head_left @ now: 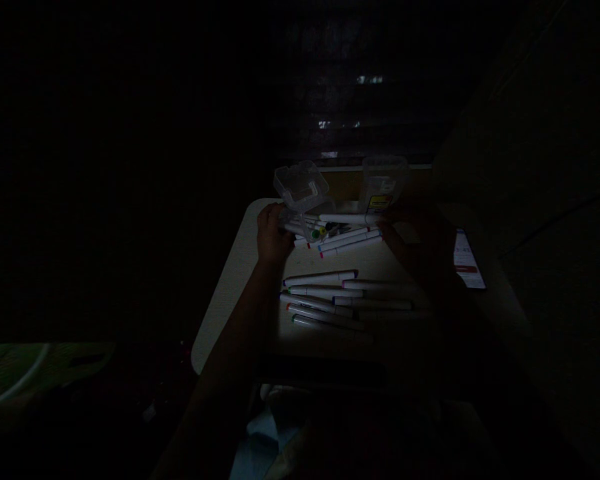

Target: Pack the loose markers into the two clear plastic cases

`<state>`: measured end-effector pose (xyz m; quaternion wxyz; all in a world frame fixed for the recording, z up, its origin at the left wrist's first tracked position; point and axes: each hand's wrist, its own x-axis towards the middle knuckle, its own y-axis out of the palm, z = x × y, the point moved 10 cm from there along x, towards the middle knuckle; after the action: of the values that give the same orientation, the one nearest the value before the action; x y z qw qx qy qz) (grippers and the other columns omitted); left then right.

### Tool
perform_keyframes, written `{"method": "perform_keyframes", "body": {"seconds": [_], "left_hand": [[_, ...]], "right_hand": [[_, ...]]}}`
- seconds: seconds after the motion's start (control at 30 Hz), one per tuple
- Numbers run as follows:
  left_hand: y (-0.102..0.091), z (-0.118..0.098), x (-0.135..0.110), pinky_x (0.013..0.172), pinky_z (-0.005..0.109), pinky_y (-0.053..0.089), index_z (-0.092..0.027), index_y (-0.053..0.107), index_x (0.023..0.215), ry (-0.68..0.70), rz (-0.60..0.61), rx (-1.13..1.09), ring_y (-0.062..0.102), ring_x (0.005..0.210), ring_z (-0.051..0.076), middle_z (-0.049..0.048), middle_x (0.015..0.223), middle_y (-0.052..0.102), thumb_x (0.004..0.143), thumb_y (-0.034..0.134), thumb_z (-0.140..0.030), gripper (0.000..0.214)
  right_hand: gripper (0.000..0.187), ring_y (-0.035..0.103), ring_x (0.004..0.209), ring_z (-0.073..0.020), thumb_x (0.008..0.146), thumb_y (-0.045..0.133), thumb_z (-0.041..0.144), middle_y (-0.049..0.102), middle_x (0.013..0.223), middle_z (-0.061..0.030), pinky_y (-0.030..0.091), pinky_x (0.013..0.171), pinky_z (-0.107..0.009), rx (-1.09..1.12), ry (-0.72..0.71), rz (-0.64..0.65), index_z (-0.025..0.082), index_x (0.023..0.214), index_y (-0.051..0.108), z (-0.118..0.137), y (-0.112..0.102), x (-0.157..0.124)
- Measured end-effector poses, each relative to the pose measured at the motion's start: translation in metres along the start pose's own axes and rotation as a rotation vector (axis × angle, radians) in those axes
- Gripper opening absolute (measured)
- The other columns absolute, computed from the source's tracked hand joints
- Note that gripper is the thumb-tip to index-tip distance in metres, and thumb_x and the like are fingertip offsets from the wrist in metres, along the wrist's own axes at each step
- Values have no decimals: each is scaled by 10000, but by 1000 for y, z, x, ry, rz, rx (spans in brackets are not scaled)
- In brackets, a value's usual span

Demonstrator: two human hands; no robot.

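Shows white along the barrels of the marker pens (320, 278), tipped with purple, green, blue, orange, pink and red. Looks green and yellow at the round pen ends in the clear plastic case (300, 193). Reads yellow and black on the label (379, 202) of the transparent container (384, 175). Glows white with a red band on the phone screen (467, 257). Seems off-white on the tabletop (241, 267), though too dim to be sure. Appears light blue on the cloth (260, 433).

right fingers (393, 240): shadowed | phone (467, 257) text: illegible | green object (10, 367): cut off left
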<state>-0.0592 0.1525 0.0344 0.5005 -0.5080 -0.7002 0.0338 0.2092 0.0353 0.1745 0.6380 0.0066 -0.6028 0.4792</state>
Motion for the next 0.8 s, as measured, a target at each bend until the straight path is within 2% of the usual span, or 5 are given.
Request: {"method": "perform_keyframes", "body": {"seconds": [0.23,0.43,0.8], "left_hand": [[0,1,0,1067,483,409,-239,477,1293,-30,9,-3,442,1272,316,119,1321,492,700,680,-280,628],[0,2,0,1084,496,388,-243,478,1299,-39,5,0,437,1283,318,120,1332,484,697,688,-273,638],[-3,-5,2,1074,508,393,-228,492,1285,-8,13,6,445,1268,317,132,1317,496,712,681,-274,605]], "right_hand": [[51,627,916,-216,854,576,263,652,903,-68,523,817,-395,41,40,120,229,862,613,-4,23,-2],[77,626,928,-212,856,570,221,648,943,-80,525,813,-377,48,59,193,217,912,623,-5,33,-4],[127,615,930,-209,841,537,177,643,965,-83,515,818,-366,58,53,206,215,929,621,-10,45,-7]]}}
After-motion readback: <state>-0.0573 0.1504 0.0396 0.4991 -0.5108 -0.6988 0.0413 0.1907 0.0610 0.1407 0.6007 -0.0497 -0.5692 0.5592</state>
